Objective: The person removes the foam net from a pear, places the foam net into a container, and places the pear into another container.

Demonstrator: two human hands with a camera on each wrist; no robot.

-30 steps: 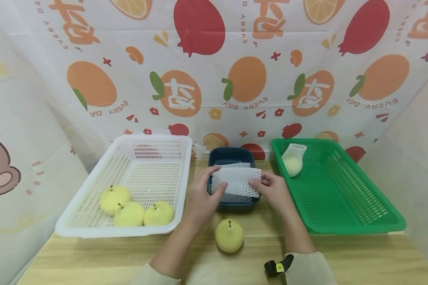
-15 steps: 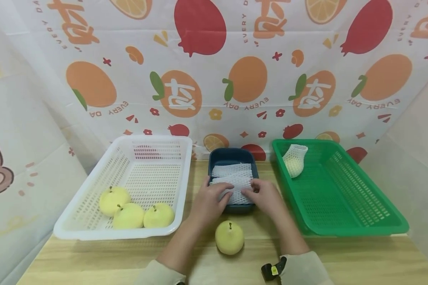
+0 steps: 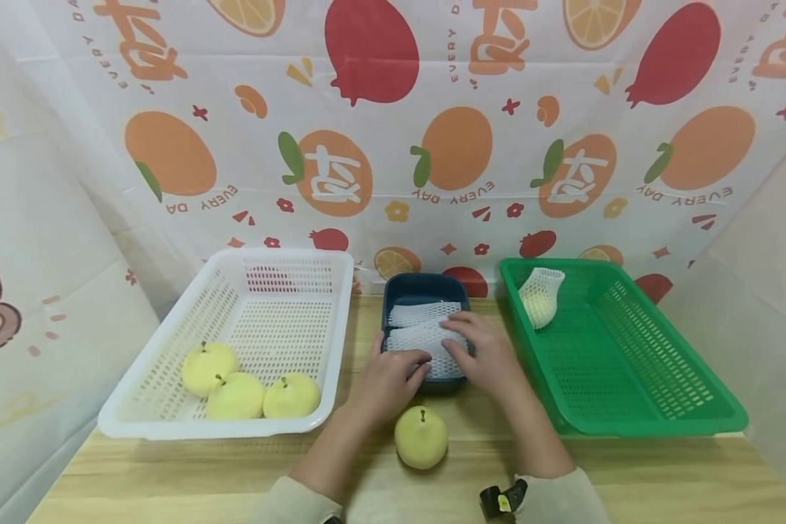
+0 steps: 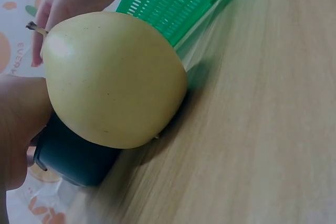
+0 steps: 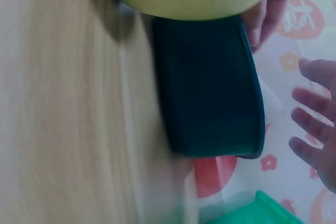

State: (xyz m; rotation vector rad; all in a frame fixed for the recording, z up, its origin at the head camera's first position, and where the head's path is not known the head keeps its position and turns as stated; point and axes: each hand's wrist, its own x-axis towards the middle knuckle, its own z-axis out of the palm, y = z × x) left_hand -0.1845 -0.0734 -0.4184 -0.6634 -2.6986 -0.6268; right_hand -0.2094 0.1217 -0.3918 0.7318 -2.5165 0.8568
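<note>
Head view: at least two white, netted foam sleeves (image 3: 419, 314) are seen laid flat in one dark blue box (image 3: 442, 387). The right hand (image 3: 487, 356) is held over them; the left hand (image 3: 386, 382) is placed at the box's near left side, its grip undetermined. One pear (image 3: 421, 438) is set before the box, three pears (image 3: 236, 397) in the white basket (image 3: 216, 429), one sleeved pear (image 3: 539, 298) in the green basket (image 3: 602, 349). Left wrist view: faint specks are shown on the yellow pear; the sleeves are hidden. Right wrist view: the right hand's fingers are shown spread, apart from the box's rim.
</note>
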